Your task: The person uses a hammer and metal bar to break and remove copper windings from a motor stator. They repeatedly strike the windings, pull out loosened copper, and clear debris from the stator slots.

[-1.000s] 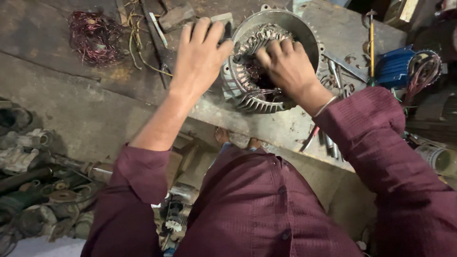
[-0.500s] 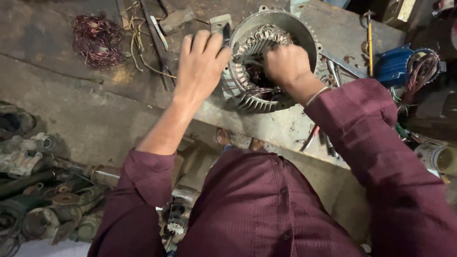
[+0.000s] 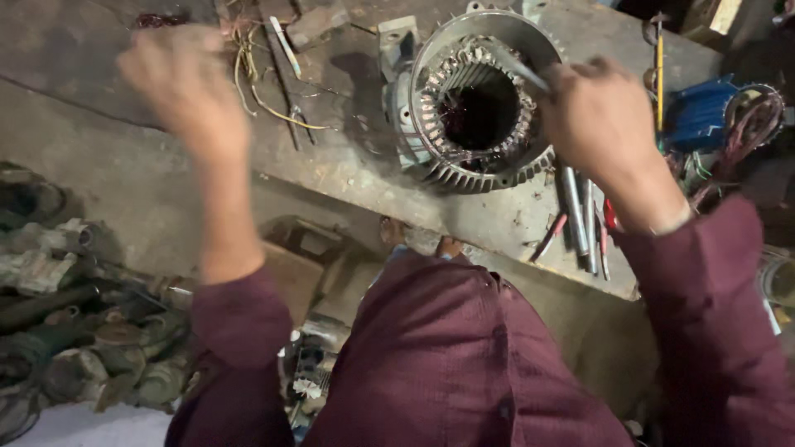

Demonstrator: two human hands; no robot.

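Right hand sits at the right rim of the motor stator, fingers curled tight around a slim metal rod that slants up and to the left, its far end reaching in over the ring of slotted laminations. So the stator lies just left of that hand, touching distance, and the rod's long axis runs on a diagonal from the fist across the upper right of the bore. The housing stands on the desk with its open end facing up, dark bore in the middle, cooling fins showing round the lower edge. Left hand is well apart, raised over the left part of the desk, blurred; it looks loosely open and holds nothing that can be made out, though the blur keeps the fingers from reading clearly. Clearly the right hand is the nearer one, with its wrist bent down and the maroon sleeve running back to the lower right. Between that forearm and the stator lie several hand tools, laid roughly side by side near the desk's front edge. Loose wire scraps lie beyond the left hand, and a blue motor part sits at the far right.
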